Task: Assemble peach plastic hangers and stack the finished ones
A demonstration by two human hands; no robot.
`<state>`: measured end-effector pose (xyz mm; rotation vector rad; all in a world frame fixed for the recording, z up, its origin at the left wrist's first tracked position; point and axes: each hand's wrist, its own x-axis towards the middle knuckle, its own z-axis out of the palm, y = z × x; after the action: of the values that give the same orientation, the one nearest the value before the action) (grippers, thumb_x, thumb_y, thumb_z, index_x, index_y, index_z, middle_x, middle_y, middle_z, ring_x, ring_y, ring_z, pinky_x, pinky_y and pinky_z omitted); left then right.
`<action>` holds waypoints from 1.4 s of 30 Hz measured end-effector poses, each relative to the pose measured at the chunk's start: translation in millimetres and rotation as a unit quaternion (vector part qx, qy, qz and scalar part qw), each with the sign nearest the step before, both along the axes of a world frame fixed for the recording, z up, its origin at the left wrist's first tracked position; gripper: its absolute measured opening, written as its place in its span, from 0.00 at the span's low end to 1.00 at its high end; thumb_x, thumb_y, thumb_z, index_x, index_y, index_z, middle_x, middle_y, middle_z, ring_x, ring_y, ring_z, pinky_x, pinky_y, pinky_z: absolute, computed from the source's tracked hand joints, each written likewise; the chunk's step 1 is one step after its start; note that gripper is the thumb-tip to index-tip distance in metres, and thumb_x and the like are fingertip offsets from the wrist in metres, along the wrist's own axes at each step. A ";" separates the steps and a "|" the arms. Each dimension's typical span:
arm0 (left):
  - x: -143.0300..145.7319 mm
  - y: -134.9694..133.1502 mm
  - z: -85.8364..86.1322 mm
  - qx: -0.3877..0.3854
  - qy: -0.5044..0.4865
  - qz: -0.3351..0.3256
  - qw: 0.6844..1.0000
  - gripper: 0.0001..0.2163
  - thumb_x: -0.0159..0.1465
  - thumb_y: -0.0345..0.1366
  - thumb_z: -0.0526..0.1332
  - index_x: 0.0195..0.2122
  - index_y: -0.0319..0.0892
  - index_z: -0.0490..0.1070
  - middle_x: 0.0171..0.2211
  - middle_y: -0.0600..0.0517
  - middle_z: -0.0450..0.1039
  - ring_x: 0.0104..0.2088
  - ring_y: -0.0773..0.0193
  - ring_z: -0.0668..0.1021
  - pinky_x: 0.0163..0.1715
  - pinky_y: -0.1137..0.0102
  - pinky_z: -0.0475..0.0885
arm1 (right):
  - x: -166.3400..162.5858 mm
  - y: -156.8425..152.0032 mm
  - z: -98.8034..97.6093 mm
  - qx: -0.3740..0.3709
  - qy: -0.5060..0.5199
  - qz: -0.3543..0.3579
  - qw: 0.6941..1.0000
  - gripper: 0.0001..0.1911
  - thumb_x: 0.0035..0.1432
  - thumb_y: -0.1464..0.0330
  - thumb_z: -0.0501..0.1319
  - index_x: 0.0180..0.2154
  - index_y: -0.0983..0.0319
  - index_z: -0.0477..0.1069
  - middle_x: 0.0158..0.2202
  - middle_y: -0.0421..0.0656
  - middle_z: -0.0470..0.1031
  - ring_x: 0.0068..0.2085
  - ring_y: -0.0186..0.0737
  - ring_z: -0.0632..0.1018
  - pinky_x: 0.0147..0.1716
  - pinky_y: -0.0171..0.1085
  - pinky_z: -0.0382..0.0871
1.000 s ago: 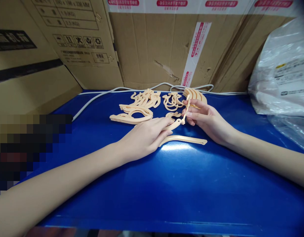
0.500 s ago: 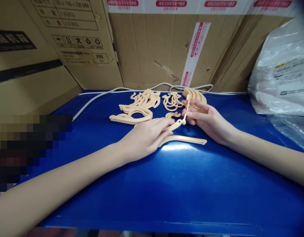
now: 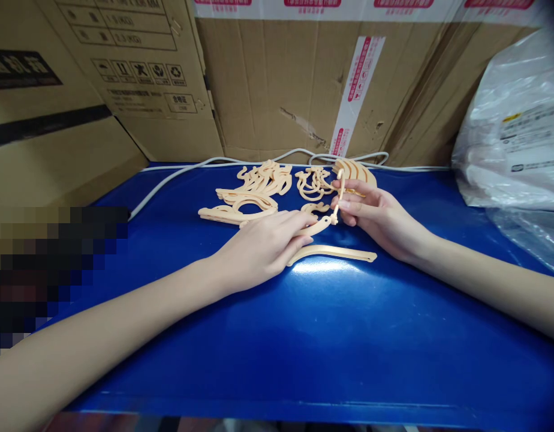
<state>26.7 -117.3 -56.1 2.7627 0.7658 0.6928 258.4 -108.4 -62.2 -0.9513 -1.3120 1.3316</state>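
Note:
My left hand [image 3: 263, 249] pinches a flat beige plastic hanger arm [image 3: 319, 227], whose holed end points to the right. Between the thumb and fingers of my right hand [image 3: 369, 210] is a slim beige hanger hook [image 3: 340, 195], upright, its knobbed lower end at the holed end of the arm. Whether the two are joined I cannot tell. Just below my left fingertips another curved hanger arm [image 3: 335, 252] lies on the blue table [image 3: 304, 336]. Behind my hands rests a small curved beige piece [image 3: 315, 208]. My left palm hides part of the held arm.
Beige hanger arms [image 3: 238, 210] lie stacked at left, with a pile of curved pieces [image 3: 268, 177] behind. Hooks [image 3: 313, 183] and a row of curved arms [image 3: 360, 171] sit further right. A white cable [image 3: 178, 174], cardboard boxes [image 3: 277, 90] and a plastic bag [image 3: 506, 132] border the table.
The view has shifted slightly. Both hands keep their holds, with the hook and the hanger arm still end to end.

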 end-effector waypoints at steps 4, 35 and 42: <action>0.5 0.9 0.4 0.007 0.002 0.001 1.000 0.09 0.71 0.32 0.51 0.47 0.38 0.68 0.39 0.49 0.73 0.38 0.61 0.74 0.39 0.67 0.67 | -0.3 0.1 -0.4 -0.004 0.000 -0.007 1.000 0.21 0.48 0.66 0.72 0.45 0.59 0.71 0.30 0.36 0.71 0.26 0.30 0.65 0.29 0.36 0.59; 1.0 -2.6 -7.1 0.125 0.024 0.005 0.992 0.12 0.72 0.34 0.49 0.50 0.38 0.68 0.38 0.47 0.75 0.38 0.59 0.75 0.38 0.67 0.68 | -2.4 -2.6 3.4 0.017 -0.054 0.015 0.998 0.18 0.48 0.67 0.68 0.43 0.60 0.72 0.24 0.34 0.65 0.26 0.32 0.62 0.28 0.37 0.55; 2.9 -1.6 -6.3 0.133 0.037 0.017 0.990 0.12 0.72 0.34 0.49 0.48 0.37 0.70 0.39 0.47 0.75 0.38 0.59 0.75 0.37 0.67 0.68 | -0.6 -2.0 0.2 0.015 -0.039 0.007 0.999 0.21 0.49 0.68 0.68 0.46 0.60 0.71 0.25 0.34 0.66 0.26 0.31 0.63 0.28 0.37 0.55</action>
<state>29.6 -118.9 -62.4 3.0375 0.7883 0.7529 257.8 -110.4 -62.0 -0.9839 -1.3959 1.2934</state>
